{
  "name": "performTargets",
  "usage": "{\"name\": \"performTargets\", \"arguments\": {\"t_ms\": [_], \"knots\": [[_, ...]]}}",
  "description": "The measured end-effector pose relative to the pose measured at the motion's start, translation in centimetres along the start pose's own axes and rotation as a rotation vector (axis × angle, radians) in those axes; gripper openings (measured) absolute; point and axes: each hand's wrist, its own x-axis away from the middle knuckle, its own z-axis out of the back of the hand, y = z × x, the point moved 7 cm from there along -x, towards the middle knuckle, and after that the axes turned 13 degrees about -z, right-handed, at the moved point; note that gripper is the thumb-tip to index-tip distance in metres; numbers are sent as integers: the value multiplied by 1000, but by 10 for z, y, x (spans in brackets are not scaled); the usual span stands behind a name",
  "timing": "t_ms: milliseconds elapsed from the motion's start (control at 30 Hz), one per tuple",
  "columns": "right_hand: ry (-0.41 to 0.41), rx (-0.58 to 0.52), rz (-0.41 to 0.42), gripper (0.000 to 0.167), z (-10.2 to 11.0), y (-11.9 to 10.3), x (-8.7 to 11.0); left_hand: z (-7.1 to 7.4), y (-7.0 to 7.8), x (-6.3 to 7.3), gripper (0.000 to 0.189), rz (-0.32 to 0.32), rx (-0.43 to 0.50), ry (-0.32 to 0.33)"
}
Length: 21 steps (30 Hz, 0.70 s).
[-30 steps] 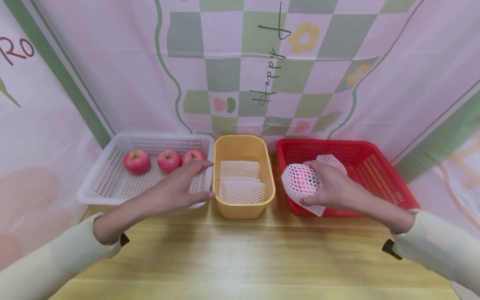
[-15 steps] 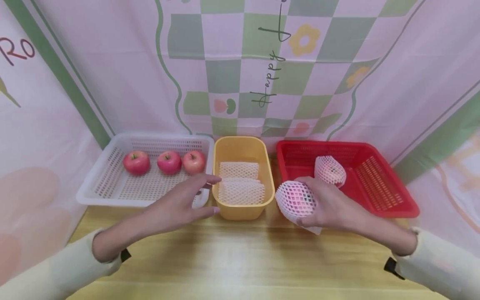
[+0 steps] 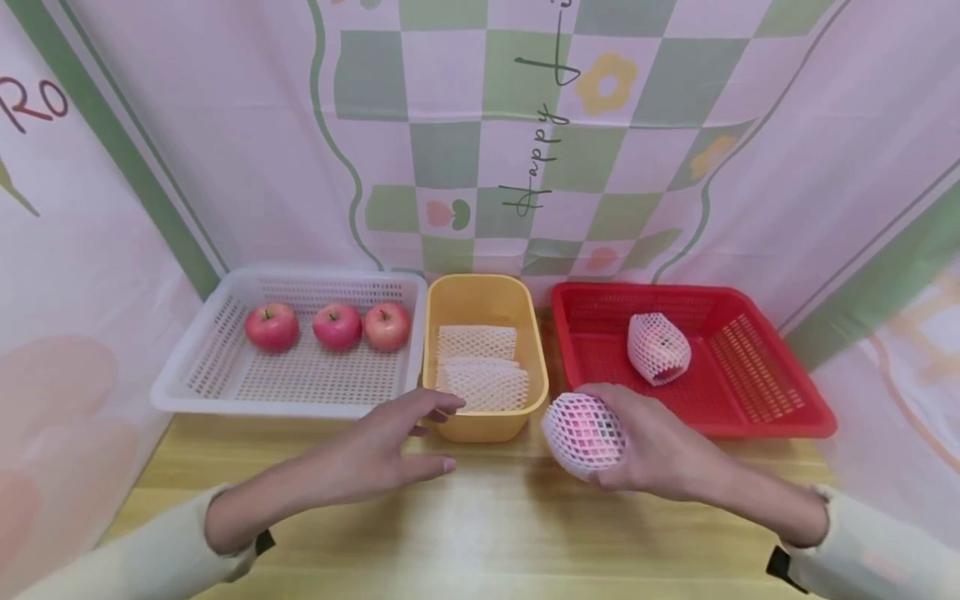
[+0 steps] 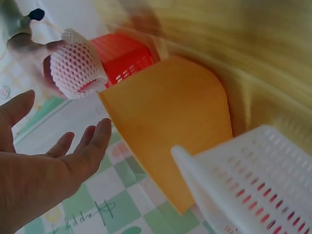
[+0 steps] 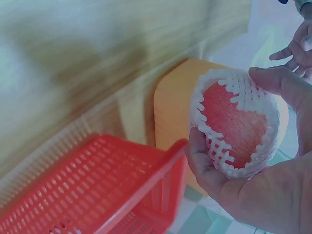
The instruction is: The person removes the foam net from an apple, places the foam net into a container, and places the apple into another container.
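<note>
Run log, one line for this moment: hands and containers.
right-hand grip: netted apple; left-hand grip: nothing held; white basket: three bare apples; yellow bin: net sleeves; red basket: one netted fruit

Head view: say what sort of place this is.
Probably a tabletop packing spot: bare apples in a white basket, foam nets in a yellow tub, and a netted fruit in the right hand.

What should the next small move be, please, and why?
I'd probably bring the free left grip to the foam net around the apple, since the right grip holds it, while empty nets lie in the yellow bin and bare apples in the white basket.
</note>
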Motion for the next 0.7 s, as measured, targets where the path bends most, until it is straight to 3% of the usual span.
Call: {"name": "performTargets", "arguments": {"t_ms": [167,700], "knots": [[-21,-12,24,90,-10,-2,6,-9,-2,3,46,-34,57,22],[-74,6,56,91,-48,-4,11,-49,-25,9,44,-26,182,20]]}}
